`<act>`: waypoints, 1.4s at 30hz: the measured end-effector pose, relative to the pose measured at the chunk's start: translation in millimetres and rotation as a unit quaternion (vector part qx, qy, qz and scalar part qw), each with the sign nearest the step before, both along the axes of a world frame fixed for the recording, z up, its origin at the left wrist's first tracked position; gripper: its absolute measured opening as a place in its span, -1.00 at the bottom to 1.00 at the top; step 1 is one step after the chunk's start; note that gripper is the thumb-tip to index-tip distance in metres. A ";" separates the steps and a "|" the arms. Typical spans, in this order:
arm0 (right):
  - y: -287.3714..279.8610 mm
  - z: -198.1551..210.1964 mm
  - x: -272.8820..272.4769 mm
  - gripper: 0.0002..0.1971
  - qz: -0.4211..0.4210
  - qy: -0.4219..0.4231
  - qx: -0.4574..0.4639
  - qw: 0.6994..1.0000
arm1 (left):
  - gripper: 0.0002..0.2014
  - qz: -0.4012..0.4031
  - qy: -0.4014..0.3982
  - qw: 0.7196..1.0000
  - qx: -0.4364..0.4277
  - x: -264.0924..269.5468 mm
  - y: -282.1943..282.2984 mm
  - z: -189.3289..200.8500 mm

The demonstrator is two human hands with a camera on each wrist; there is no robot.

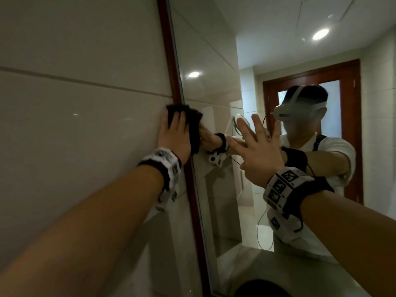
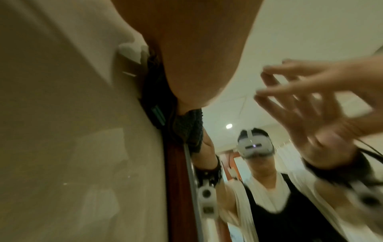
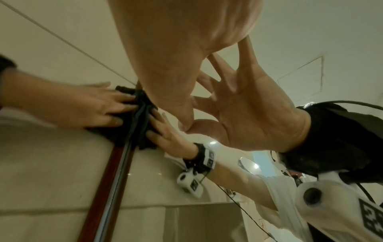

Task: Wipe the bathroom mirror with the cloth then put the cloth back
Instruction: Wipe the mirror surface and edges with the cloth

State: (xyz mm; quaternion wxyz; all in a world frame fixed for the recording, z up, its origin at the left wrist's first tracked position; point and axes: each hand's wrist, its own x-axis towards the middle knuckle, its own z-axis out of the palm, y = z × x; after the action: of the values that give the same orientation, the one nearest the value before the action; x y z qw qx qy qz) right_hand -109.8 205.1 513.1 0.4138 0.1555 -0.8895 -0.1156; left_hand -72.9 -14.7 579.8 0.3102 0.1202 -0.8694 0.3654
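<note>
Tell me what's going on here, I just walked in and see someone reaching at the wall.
A person is wiping a bathroom mirror. The left hand presses a dark cloth flat with straight fingers right at the mirror's left edge, so the cloth overlaps the red-brown wooden frame and the tiled wall. The right hand is open with fingers spread, raised at the glass and holding nothing; whether it touches the glass is unclear. The cloth has not been put back yet.

My left hand [image 1: 174,136] lies flat on the cloth [image 1: 194,123] at the mirror's [image 1: 225,189] left frame [image 1: 171,61]; tiled wall [image 1: 75,125] further left. My right hand [image 1: 256,146] is to its right, before the glass.
</note>
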 end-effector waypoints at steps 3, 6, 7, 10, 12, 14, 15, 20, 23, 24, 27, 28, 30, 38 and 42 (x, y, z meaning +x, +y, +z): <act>-0.2 -0.6 -4.2 0.02 -0.001 -0.009 0.006 1.000 | -0.32 -0.014 0.029 0.999 0.017 3.1 2.5 46.8; -0.8 -1.5 -3.3 0.01 0.003 -0.005 0.012 1.000 | -0.28 -0.023 0.049 0.998 0.037 -1.8 6.3 56.6; 0.2 -2.7 -3.9 0.01 0.009 -0.005 0.010 1.000 | -0.27 -0.027 0.052 0.997 0.043 -2.4 6.8 54.1; 1.1 -3.4 -3.2 0.01 0.015 0.006 0.002 1.000 | -0.26 -0.039 0.055 0.997 0.049 -3.9 5.5 48.9; 0.0 -4.3 -2.6 0.00 0.021 0.014 0.000 1.000 | -0.26 -0.037 0.045 0.997 0.054 -3.6 4.7 37.3; 1.1 -5.4 -6.9 0.01 0.033 0.024 -0.007 0.999 | -0.25 -0.026 0.028 0.998 0.055 -5.2 6.1 12.7; 1.2 -7.0 -9.4 0.02 0.040 0.031 -0.005 0.999 | -0.24 -0.018 0.018 0.998 0.055 -4.9 6.4 -3.6; -2.9 -19.7 -15.2 -0.12 0.062 0.050 -0.015 0.997 | -0.23 -0.010 -0.043 0.997 0.069 2.7 9.1 -83.9; -7.7 -32.6 -4.7 -0.30 0.085 0.052 -0.031 0.995 | -0.27 -0.010 -0.094 0.993 0.065 10.0 8.0 -131.7; -8.4 -38.7 -1.0 -0.35 0.093 0.054 -0.040 0.993 | -0.29 -0.009 -0.111 0.992 0.063 12.2 7.4 -143.2; -8.8 -58.3 9.4 -0.37 0.077 0.057 -0.035 0.995 | -0.30 -0.005 -0.127 0.991 0.038 15.8 5.0 -154.4; -7.8 -63.7 10.7 -0.33 0.065 0.054 -0.028 0.996 | -0.30 -0.011 -0.126 0.992 0.026 16.8 4.0 -153.1; -5.8 -70.4 11.4 -0.24 0.045 0.039 -0.014 0.998 | -0.31 -0.026 -0.135 0.990 0.000 20.6 0.0 -149.6; -3.7 -72.4 4.5 -0.20 0.032 0.032 -0.006 0.999 | -0.34 -0.045 -0.094 0.994 -0.044 18.9 -7.1 -107.5; -4.7 -75.0 4.5 -0.17 0.036 0.038 -0.004 0.999 | -0.33 -0.039 -0.028 0.999 0.002 4.3 -4.0 -62.3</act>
State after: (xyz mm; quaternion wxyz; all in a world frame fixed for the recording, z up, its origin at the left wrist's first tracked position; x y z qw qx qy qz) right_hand -105.3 200.4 438.1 0.4515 0.1817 -0.8675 -0.1029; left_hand -68.6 -18.7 517.5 0.2994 0.0766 -0.8824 0.3547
